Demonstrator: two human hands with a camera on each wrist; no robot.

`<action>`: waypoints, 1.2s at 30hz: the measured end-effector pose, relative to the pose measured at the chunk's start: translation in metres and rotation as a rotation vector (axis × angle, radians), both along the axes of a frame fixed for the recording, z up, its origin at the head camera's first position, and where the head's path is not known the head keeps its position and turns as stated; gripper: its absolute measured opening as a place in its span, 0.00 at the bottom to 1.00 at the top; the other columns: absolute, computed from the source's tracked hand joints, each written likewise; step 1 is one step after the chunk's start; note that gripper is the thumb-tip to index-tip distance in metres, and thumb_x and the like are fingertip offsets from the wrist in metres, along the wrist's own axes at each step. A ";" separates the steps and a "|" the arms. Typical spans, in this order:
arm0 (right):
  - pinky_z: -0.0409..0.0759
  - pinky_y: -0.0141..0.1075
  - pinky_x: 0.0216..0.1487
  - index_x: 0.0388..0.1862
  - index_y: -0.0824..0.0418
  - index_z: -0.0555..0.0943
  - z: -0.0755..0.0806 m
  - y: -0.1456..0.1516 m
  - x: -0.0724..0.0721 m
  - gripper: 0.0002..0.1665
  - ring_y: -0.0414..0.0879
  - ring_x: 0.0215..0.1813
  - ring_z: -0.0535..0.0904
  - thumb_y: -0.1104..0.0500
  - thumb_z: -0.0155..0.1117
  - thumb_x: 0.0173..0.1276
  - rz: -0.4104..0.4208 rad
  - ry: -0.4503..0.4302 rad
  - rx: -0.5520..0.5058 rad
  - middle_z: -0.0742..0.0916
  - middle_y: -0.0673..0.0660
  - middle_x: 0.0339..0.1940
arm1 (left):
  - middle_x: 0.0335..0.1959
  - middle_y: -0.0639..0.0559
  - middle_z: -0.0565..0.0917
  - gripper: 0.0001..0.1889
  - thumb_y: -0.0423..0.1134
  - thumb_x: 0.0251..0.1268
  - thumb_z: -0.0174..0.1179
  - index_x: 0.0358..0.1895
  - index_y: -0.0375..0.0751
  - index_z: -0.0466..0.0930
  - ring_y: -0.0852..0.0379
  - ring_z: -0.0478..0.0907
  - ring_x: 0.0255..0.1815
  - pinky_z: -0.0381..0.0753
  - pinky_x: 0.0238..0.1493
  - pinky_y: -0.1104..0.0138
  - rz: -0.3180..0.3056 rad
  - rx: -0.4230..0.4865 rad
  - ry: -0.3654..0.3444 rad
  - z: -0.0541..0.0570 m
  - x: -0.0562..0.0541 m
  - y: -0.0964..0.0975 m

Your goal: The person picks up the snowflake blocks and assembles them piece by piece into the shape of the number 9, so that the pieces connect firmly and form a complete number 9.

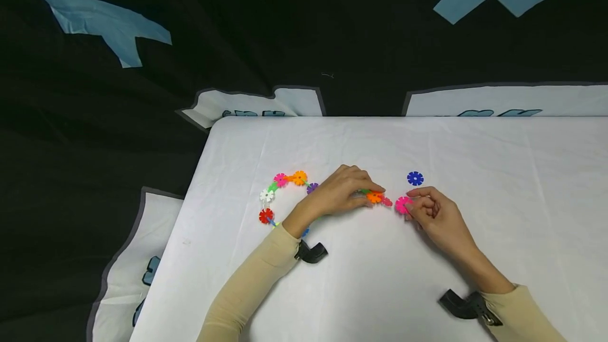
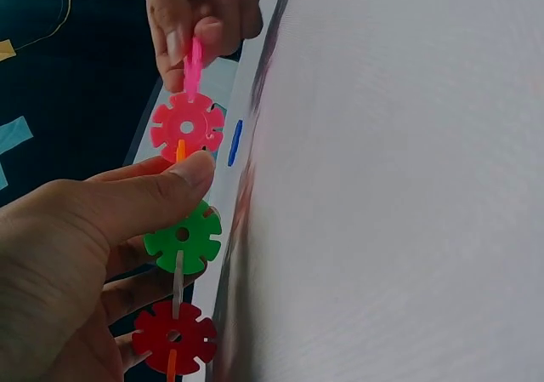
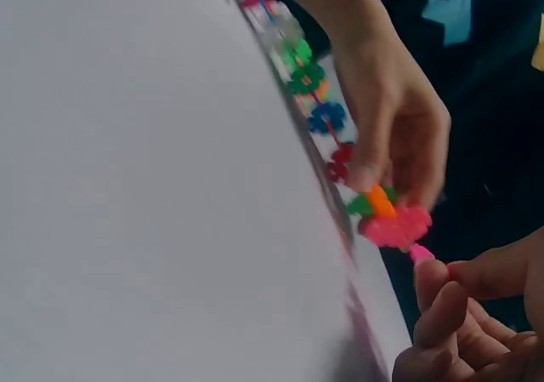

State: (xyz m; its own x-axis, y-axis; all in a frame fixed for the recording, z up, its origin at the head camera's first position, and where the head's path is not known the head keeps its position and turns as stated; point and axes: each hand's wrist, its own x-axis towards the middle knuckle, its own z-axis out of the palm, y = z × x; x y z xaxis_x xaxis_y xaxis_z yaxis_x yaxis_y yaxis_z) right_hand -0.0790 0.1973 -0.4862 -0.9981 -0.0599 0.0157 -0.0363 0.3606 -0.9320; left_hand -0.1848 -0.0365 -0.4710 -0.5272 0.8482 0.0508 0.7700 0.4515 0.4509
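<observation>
My left hand (image 1: 344, 189) pinches a chain of notched plastic snowflake discs near its end, at an orange disc (image 1: 374, 197). Beyond the fingertips the chain ends in a pinkish-red disc (image 2: 188, 128). A green disc (image 2: 182, 237) and a red disc (image 2: 174, 338) follow further back along the chain, under the left palm. Between thumb and index finger, my right hand (image 1: 439, 220) holds a bright pink disc (image 1: 403, 205). It stands edge-on in the left wrist view, its rim right at a slot of the chain's end disc.
The rest of the chain curves left over the white table (image 1: 380, 289), past a white disc (image 1: 267, 195) and a red disc (image 1: 266, 216); the left forearm hides part of it. One loose blue disc (image 1: 415, 178) lies beyond the right hand. Dark cloth (image 1: 285, 25) hangs behind.
</observation>
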 end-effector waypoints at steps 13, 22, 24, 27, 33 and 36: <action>0.79 0.31 0.27 0.55 0.72 0.73 -0.009 -0.010 0.010 0.16 0.45 0.22 0.80 0.71 0.58 0.69 0.036 -0.035 -0.176 0.88 0.57 0.28 | 0.41 0.62 0.84 0.17 0.46 0.62 0.67 0.55 0.55 0.84 0.62 0.74 0.48 0.66 0.56 0.67 0.006 0.006 -0.017 -0.002 0.000 -0.002; 0.82 0.31 0.29 0.59 0.75 0.70 -0.010 -0.010 0.009 0.19 0.43 0.24 0.82 0.71 0.58 0.70 0.071 -0.065 -0.287 0.89 0.55 0.31 | 0.42 0.61 0.84 0.16 0.44 0.62 0.68 0.54 0.54 0.85 0.62 0.74 0.48 0.67 0.53 0.68 -0.013 0.057 -0.069 0.000 0.001 -0.001; 0.82 0.31 0.29 0.60 0.75 0.71 -0.012 -0.010 0.010 0.20 0.42 0.25 0.82 0.72 0.58 0.70 0.081 -0.055 -0.287 0.89 0.55 0.31 | 0.42 0.62 0.84 0.15 0.45 0.61 0.68 0.52 0.54 0.85 0.63 0.74 0.48 0.67 0.53 0.69 -0.007 0.073 -0.086 0.000 0.001 -0.001; 0.82 0.31 0.29 0.60 0.75 0.72 -0.014 -0.012 0.010 0.20 0.41 0.25 0.82 0.72 0.59 0.69 0.079 -0.040 -0.287 0.89 0.55 0.31 | 0.41 0.63 0.84 0.12 0.46 0.61 0.69 0.48 0.55 0.86 0.64 0.74 0.47 0.67 0.52 0.70 0.012 0.109 -0.098 -0.003 0.002 0.001; 0.83 0.30 0.29 0.55 0.79 0.73 -0.017 -0.015 0.011 0.18 0.41 0.26 0.83 0.73 0.60 0.68 0.091 -0.026 -0.341 0.89 0.55 0.31 | 0.38 0.63 0.84 0.04 0.45 0.61 0.68 0.37 0.53 0.87 0.70 0.77 0.40 0.67 0.45 0.73 -0.004 0.225 -0.081 -0.008 0.007 0.010; 0.83 0.30 0.30 0.53 0.80 0.73 -0.017 -0.017 0.012 0.17 0.41 0.27 0.84 0.74 0.60 0.67 0.087 -0.021 -0.383 0.89 0.55 0.31 | 0.36 0.62 0.85 0.03 0.43 0.59 0.69 0.34 0.51 0.87 0.72 0.77 0.37 0.67 0.43 0.74 -0.012 0.292 -0.090 -0.010 0.008 0.012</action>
